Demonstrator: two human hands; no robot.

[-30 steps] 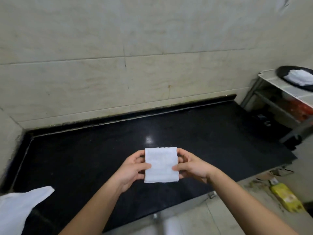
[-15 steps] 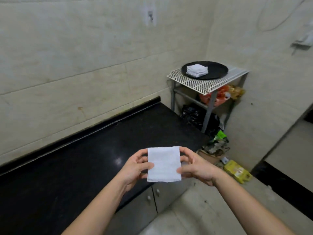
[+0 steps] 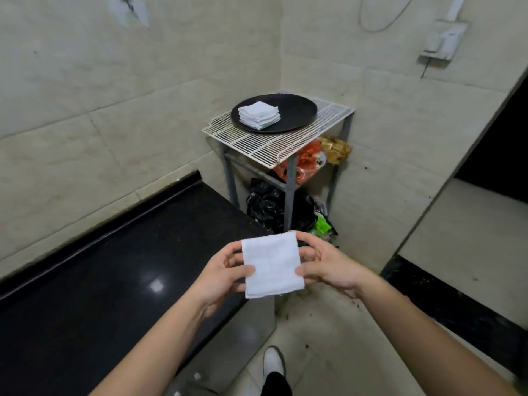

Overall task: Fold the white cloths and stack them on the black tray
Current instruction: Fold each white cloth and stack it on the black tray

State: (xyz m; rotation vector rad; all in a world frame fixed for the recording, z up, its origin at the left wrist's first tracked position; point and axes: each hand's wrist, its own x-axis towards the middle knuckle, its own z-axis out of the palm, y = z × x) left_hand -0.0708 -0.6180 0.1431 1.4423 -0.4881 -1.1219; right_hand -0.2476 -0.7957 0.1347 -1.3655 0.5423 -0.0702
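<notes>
a soft, square, folded white cloth (image 3: 271,265) is held in the air, past the end of a glossy black counter (image 3: 120,270). its left edge is pinched by the left hand (image 3: 221,274), its right edge by the right hand (image 3: 328,267), fingers curled, both forearms stretched forward. a stack of folded cloths (image 3: 259,115) lies on the round black tray (image 3: 297,110) on a wire rack (image 3: 285,144), well apart.

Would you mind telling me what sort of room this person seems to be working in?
Probably a small kitchen or utility corner: tiled walls, a polished black counter, and a wire-topped rack carrying the black tray of folded cloths, with bags stored underneath.
</notes>
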